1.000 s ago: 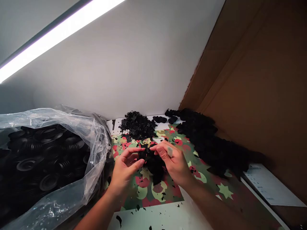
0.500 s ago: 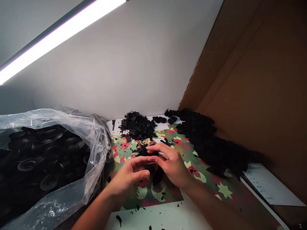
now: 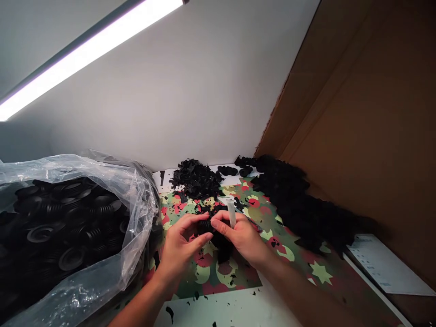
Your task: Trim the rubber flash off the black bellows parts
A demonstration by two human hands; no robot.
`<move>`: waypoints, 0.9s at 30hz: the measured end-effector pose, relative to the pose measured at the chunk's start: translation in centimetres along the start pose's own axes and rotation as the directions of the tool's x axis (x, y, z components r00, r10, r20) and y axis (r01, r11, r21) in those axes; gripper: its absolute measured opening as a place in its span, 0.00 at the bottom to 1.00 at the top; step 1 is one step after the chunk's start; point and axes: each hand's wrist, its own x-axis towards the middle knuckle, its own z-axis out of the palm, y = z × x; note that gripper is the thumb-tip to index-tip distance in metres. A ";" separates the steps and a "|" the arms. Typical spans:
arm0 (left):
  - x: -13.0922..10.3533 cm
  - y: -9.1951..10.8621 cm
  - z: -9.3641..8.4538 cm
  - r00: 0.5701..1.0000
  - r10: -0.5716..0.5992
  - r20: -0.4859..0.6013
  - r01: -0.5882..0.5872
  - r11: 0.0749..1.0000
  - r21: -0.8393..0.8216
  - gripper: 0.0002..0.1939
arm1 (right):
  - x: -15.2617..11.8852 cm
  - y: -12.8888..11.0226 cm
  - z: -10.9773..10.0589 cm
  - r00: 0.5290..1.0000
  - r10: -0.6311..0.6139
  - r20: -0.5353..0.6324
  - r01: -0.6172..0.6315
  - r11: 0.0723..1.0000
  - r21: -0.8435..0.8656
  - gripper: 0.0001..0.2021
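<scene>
From my end, I see the clear bag (image 3: 142, 222) of black ribbed parts (image 3: 73, 259) left of the fingers (image 3: 195, 219), a dark heap (image 3: 289, 200) off to their right, and a mound of black scraps (image 3: 196, 178) beyond them. The right hand (image 3: 244, 230) is curled closed on a slim pale tool (image 3: 231, 214); the left hand (image 3: 180, 240), thumb and forefinger slightly apart, grips a black ribbed piece (image 3: 204, 225) between their tips.

Left hand (image 3: 182, 238): black ribbed piece (image 3: 204, 226) between thumb and fingers. Right hand (image 3: 243, 231): pale slender tool (image 3: 231, 212). Patterned sheet (image 3: 214, 289) beneath. Black scraps (image 3: 195, 178), heaped beyond. Clear plastic bag (image 3: 141, 213) of black ribbed parts (image 3: 71, 227), at left.
</scene>
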 end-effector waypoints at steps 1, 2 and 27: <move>-0.1 0.1 0.1 1.000 0.000 -0.030 0.000 1.000 -0.004 0.15 | 0.0 -0.1 0.1 0.999 0.033 0.008 -0.033 0.998 0.046 0.24; -0.1 0.2 0.2 0.998 0.001 -0.057 -0.002 1.000 -0.012 0.14 | -0.1 -0.1 0.3 0.997 0.070 0.023 -0.072 0.993 0.093 0.25; -0.3 0.2 0.2 0.960 0.238 -0.147 -0.184 0.934 0.305 0.06 | -0.9 0.7 0.6 0.832 -0.552 0.063 0.417 0.546 -0.727 0.11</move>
